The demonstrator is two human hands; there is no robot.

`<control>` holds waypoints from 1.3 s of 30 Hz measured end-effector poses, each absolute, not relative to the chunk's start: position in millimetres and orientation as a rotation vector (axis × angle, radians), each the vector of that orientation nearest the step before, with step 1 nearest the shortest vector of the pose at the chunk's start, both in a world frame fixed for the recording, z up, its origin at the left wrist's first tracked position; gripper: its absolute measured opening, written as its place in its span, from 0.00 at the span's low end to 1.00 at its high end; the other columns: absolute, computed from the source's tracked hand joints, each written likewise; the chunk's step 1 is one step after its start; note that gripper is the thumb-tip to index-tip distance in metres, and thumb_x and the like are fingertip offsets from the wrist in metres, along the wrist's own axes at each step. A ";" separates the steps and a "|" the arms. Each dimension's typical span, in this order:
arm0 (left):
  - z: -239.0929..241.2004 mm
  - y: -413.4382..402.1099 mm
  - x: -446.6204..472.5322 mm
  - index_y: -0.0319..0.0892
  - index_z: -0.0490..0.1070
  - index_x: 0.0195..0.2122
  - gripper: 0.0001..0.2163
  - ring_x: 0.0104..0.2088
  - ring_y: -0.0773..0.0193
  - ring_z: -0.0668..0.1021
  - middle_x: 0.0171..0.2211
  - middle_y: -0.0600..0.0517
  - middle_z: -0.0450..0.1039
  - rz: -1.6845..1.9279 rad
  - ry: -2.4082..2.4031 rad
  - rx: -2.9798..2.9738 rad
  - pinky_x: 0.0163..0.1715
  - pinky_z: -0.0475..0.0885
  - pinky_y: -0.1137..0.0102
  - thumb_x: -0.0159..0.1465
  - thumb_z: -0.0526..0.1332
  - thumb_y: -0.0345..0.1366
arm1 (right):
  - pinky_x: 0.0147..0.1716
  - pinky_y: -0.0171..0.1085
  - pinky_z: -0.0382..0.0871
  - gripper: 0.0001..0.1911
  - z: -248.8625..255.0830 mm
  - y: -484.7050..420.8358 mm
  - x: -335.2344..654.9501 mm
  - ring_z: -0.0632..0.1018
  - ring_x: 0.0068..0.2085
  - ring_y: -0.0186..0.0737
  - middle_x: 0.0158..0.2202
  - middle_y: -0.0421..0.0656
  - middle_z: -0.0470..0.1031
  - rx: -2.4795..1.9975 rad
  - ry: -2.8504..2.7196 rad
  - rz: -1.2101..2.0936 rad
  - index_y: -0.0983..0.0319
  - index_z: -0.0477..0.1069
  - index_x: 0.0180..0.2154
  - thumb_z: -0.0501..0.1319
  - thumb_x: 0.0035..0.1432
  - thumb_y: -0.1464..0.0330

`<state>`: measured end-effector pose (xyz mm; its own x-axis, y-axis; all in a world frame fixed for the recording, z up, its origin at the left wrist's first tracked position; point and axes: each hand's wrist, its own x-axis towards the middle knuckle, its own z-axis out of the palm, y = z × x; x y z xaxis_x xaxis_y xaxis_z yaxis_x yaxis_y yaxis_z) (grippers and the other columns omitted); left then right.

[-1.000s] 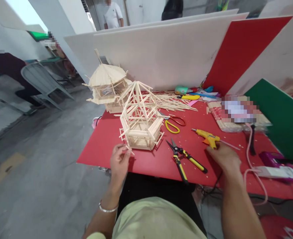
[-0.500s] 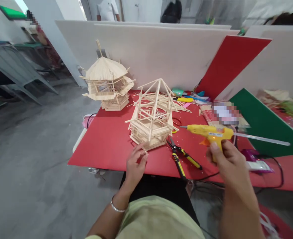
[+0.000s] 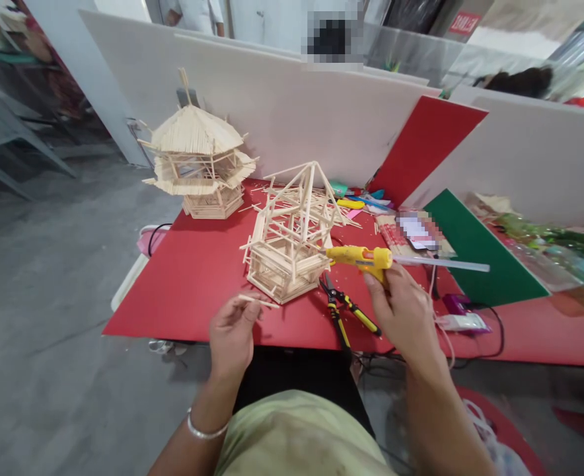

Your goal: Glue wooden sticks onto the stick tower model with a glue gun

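Observation:
My left hand [image 3: 231, 336] pinches a thin wooden stick [image 3: 258, 301] just in front of an unfinished stick house frame [image 3: 292, 235] on the red table [image 3: 193, 277]. My right hand [image 3: 405, 312] grips a yellow glue gun [image 3: 364, 258], nozzle pointing left at the frame's right side, a clear glue stick [image 3: 440, 264] jutting out behind. A finished stick pavilion with a thatched roof [image 3: 197, 162] stands at the back left of the table.
Yellow-handled cutters [image 3: 344, 309] lie between my hands. Loose sticks, markers and a pack of sticks [image 3: 411, 231] sit behind. White, red and green boards [image 3: 480, 248] wall the back and right. Cables [image 3: 475, 317] trail over the front edge. People stand beyond the boards.
My right hand lifted the glue gun off the table and swung it left to the frame. My left hand stayed in front of the frame, and the stick now shows clearly between its fingers.

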<state>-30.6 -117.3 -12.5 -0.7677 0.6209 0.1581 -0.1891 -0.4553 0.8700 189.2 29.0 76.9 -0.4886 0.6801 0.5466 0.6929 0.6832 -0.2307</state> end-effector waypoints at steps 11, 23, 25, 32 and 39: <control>-10.0 -105.9 -31.1 0.44 0.78 0.35 0.09 0.46 0.60 0.81 0.44 0.49 0.81 2.000 0.747 0.260 0.40 0.79 0.70 0.57 0.73 0.40 | 0.28 0.36 0.57 0.15 70.4 23.9 170.2 0.68 0.28 0.34 0.32 0.40 0.70 -0.961 -2.299 0.235 0.58 0.59 0.29 0.56 0.69 0.60; -4.1 -96.5 -33.4 0.41 0.79 0.34 0.11 0.28 0.73 0.75 0.30 0.54 0.75 2.133 1.049 0.381 0.26 0.71 0.79 0.54 0.75 0.39 | 0.30 0.36 0.57 0.14 57.1 36.4 168.1 0.67 0.28 0.35 0.31 0.40 0.69 -1.019 -2.240 0.421 0.58 0.59 0.32 0.54 0.70 0.59; -2.5 -96.4 -33.9 0.41 0.79 0.34 0.11 0.28 0.73 0.75 0.30 0.54 0.74 2.138 1.073 0.398 0.26 0.70 0.79 0.54 0.75 0.39 | 0.30 0.35 0.58 0.13 54.9 37.9 168.0 0.68 0.29 0.35 0.31 0.40 0.70 -1.021 -2.232 0.437 0.58 0.61 0.33 0.53 0.70 0.60; -3.9 -94.9 -29.3 0.41 0.78 0.33 0.12 0.27 0.72 0.74 0.31 0.53 0.74 2.181 1.235 0.474 0.26 0.71 0.77 0.53 0.75 0.40 | 0.31 0.36 0.62 0.11 58.5 36.9 169.7 0.75 0.35 0.40 0.35 0.46 0.74 -0.879 -2.264 0.268 0.60 0.66 0.35 0.54 0.69 0.61; -2.9 -86.5 -25.9 0.42 0.77 0.30 0.08 0.34 0.66 0.76 0.34 0.51 0.76 2.200 1.335 0.778 0.31 0.72 0.73 0.57 0.73 0.39 | 0.36 0.36 0.66 0.09 69.7 32.7 168.6 0.78 0.42 0.41 0.41 0.47 0.78 -0.785 -2.320 0.072 0.62 0.71 0.44 0.57 0.68 0.64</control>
